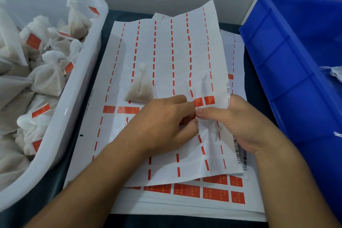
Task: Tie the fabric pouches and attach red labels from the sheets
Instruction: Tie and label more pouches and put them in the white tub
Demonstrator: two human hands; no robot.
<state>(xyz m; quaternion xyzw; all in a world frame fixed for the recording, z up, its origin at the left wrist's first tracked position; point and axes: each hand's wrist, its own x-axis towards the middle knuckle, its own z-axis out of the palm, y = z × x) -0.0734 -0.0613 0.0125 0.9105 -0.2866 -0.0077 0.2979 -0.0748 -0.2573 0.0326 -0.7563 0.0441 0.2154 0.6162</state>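
Note:
A tied fabric pouch (pixel 141 87) with brownish filling lies on the top label sheet (pixel 166 52), which is mostly stripped to red dashes. A short row of red labels (pixel 203 101) remains on it. My left hand (pixel 162 122) pinches a red label (pixel 193 116) at the sheet's crumpled middle. My right hand (pixel 246 124) pinches the sheet right beside it, thumb and forefinger meeting the left fingers. The sheet's right edge is lifted by the right hand.
A white tub (pixel 77 102) at the left holds several tied pouches with red labels. A blue bin (pixel 296 65) stands at the right with white fabric inside. Under the top sheet lies a stack of label sheets (pixel 212 193) with full red labels.

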